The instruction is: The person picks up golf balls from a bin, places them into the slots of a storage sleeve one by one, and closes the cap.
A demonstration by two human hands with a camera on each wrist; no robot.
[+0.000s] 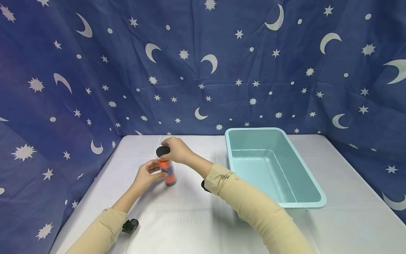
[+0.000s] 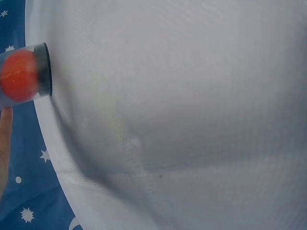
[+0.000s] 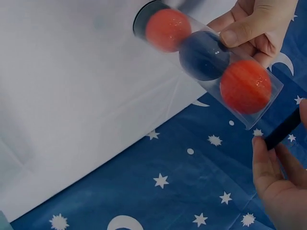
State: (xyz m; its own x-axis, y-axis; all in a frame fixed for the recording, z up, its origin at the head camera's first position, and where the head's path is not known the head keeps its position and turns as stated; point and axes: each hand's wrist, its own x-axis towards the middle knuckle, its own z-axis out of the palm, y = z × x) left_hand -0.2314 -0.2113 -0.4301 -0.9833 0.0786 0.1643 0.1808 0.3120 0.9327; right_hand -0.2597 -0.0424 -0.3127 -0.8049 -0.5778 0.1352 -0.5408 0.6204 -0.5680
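My left hand (image 1: pixel 147 175) grips a clear tube (image 3: pixel 197 79) around its side, thumb across the wall. Inside sit two orange balls (image 3: pixel 169 30) with a dark blue ball (image 3: pixel 205 56) between them, and a dark cap covers the tube's bottom end. My right hand (image 1: pixel 179 150) pinches a round black lid (image 1: pixel 163 151) just above the tube's top. The right wrist view shows a gap between this lid (image 3: pixel 284 130) and the tube's open end. In the left wrist view, only the tube's bottom part (image 2: pixel 43 69) and one finger appear at the left edge.
A light blue plastic basin (image 1: pixel 307 165) stands on the white-covered table (image 1: pixel 177 218) to the right, beyond my right forearm. Dark blue cloth (image 1: pixel 190 42) with moons and stars hangs behind and at both sides. A black device (image 1: pixel 130 225) shows beside my left sleeve.
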